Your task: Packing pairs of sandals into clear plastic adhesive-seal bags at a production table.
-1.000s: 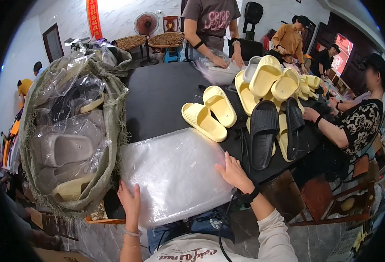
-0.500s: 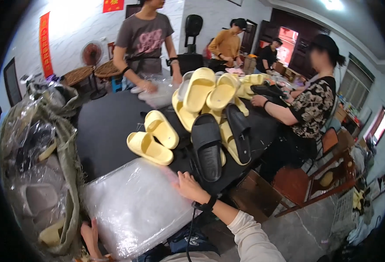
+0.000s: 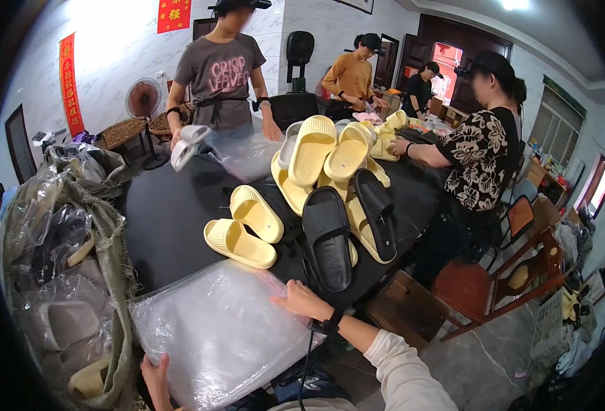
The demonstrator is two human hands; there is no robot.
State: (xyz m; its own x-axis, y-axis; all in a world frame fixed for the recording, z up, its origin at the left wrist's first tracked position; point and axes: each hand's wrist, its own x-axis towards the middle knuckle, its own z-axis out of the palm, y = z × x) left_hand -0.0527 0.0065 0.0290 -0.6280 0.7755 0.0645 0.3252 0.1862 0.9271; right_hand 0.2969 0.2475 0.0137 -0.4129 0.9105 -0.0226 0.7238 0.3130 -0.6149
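Note:
A flat stack of clear plastic bags (image 3: 213, 329) lies at the table's near edge, over my lap. My right hand (image 3: 304, 302) grips its right edge near the far corner, fingers bent and pressed together. My left hand (image 3: 155, 380) is at the near left edge, thumb up against the plastic, with its other fingers partly hidden. Just beyond the bags lies a pair of yellow slippers (image 3: 247, 233). Right of them, a pair of black slippers (image 3: 327, 236) leans on a pile of yellow slippers (image 3: 312, 147).
A woven sack (image 3: 114, 274) of bagged slippers stands at the left. Across the black table (image 3: 165, 205), a person (image 3: 223, 75) holds grey slippers (image 3: 188, 145) and a plastic bag. Another person (image 3: 484, 144) works at the right, near a wooden chair (image 3: 501, 288). More people work farther back.
My left hand has shifted slightly right, onto the bags' edge. My right hand stays at the right edge. The person opposite has raised grey slippers off to the left.

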